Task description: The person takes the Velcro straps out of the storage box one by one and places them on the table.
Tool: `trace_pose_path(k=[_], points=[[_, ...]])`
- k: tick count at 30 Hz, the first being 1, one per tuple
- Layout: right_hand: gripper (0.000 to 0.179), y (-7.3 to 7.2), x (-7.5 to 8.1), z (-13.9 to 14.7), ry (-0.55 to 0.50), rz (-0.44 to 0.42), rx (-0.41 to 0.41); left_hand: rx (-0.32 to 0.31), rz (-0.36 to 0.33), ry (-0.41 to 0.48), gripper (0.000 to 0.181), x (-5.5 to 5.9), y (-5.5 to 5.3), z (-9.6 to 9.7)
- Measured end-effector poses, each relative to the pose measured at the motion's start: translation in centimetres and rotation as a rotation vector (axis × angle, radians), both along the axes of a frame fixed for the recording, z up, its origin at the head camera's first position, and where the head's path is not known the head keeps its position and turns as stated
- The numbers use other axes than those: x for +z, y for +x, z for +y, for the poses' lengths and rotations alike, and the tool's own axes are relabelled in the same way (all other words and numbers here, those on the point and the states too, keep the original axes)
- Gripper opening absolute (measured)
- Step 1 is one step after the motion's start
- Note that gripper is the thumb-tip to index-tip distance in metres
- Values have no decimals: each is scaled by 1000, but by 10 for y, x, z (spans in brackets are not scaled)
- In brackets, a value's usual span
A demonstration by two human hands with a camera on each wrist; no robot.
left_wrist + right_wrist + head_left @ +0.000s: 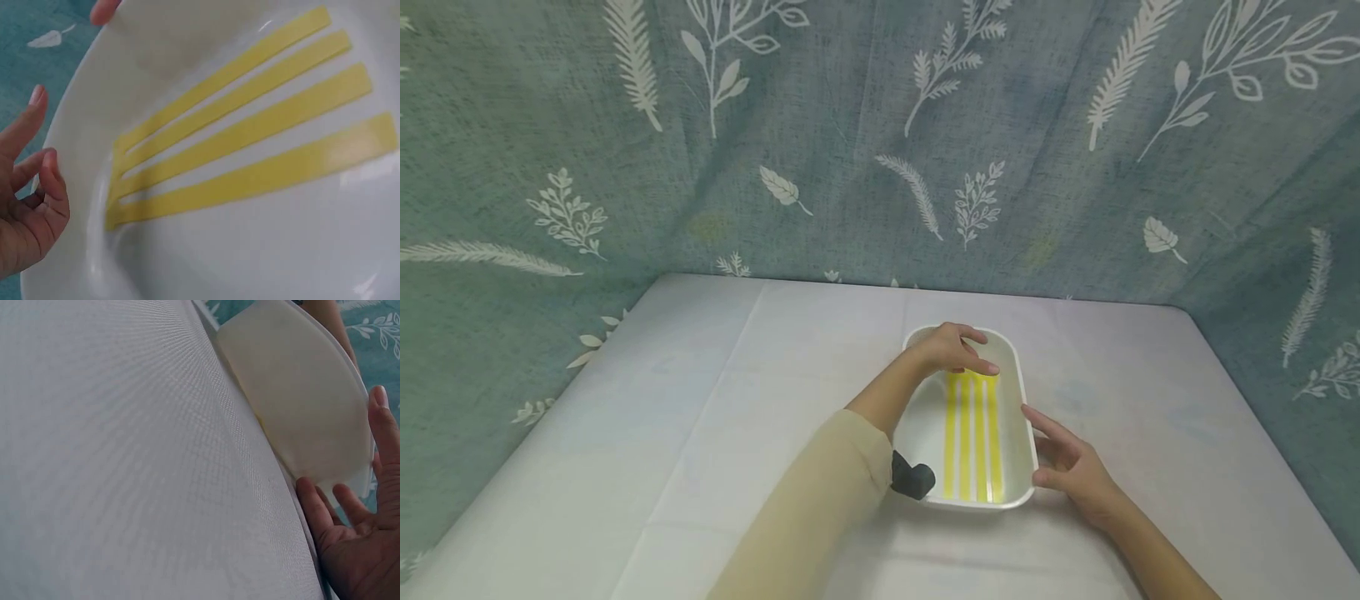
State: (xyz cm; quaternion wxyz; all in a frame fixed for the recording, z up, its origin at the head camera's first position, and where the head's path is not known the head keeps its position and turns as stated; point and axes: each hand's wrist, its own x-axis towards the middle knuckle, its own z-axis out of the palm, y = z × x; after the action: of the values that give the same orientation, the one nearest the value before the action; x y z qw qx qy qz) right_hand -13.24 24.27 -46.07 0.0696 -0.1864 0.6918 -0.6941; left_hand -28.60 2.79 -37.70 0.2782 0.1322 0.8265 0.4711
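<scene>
A white rounded basin point(917, 417) stands on the table with several long yellow strips point(966, 442) lying side by side on its floor. In the left wrist view the strips point(262, 137) join a short yellow band at one end. My left hand point(953, 348) hovers over the basin's far end, near the strips' far ends. Its fingers bend loosely, one reaching out, and I see nothing held. With fingers spread, my right hand point(1071, 467) touches the basin's right side. The right wrist view shows that hand point(362, 531) against the outer wall point(300, 394).
A white cloth covers the table point(775, 375). Behind it hangs a blue-green curtain point(850, 150) with white leaf prints. A black device point(913, 477) sits at the left wrist, above the basin's near left corner.
</scene>
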Motion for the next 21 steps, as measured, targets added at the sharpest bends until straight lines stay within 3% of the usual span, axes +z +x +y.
trace_pose_path(k=[9, 15, 21], points=[[76, -1, -2, 2, -3, -12, 15, 82, 82, 19, 59, -23, 8, 19], [76, -2, -3, 3, -18, -6, 34, 44, 196, -43, 66, -36, 10, 21], [78, -1, -4, 3, 9, -16, 16, 13, 250, -75, 67, -46, 10, 22]])
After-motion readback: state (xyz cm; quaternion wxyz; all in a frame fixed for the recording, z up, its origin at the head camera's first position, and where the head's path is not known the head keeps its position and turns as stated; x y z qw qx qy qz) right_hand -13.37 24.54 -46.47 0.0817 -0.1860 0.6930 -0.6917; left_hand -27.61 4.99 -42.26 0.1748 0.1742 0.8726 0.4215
